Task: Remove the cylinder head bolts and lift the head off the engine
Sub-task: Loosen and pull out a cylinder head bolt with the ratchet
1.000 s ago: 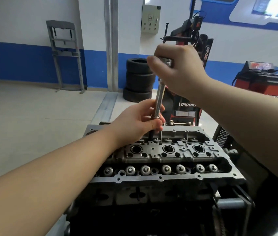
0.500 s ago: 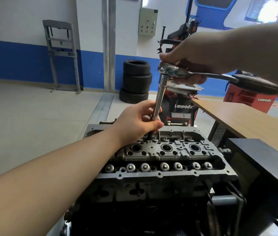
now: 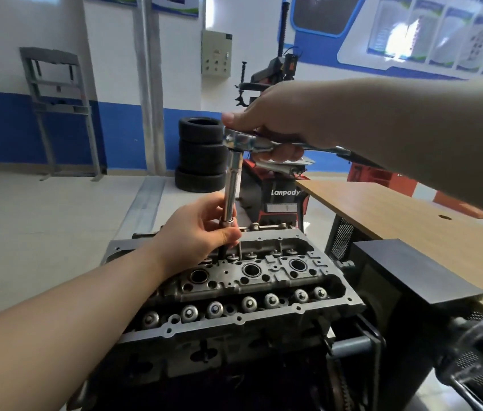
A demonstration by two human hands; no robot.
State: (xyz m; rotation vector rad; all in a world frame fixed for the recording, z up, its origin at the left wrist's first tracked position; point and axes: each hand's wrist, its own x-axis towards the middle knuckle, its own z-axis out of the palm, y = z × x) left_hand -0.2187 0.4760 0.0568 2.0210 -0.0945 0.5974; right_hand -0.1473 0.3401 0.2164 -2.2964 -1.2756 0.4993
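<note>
The right hand point(image 3: 276, 126) is reaching in from the right side, with the forearm lying almost level across the picture. Its fingers are wrapping closed around the ratchet wrench point(image 3: 252, 143) just behind the shiny head, and the thumb is lying on top of the head. The dark handle is running away under the forearm to the right.

From the ratchet head a long extension bar point(image 3: 231, 191) is hanging down, leaning a little. The left hand point(image 3: 198, 232) is coming from the lower left, the arm stretching over the near edge of the engine. Its thumb and fingers are pinching the lower end of the bar, where a dark socket point(image 3: 222, 250) is going down into the far left part of the cylinder head point(image 3: 252, 286). The bolt itself is hiding under the socket and the fingers, so I cannot tell how far out it is.

The cylinder head is sitting on the engine block point(image 3: 204, 360), directly below both hands. Along its middle, three round wells are standing open, and I cannot see anything inside them. In the near trough a row of valve spring caps point(image 3: 249, 304) is showing, and a second row is sitting along the far side.

To the right of the engine a wooden table point(image 3: 397, 221) is standing, and behind it a red machine point(image 3: 276, 197) and a stack of tyres point(image 3: 200, 155).
</note>
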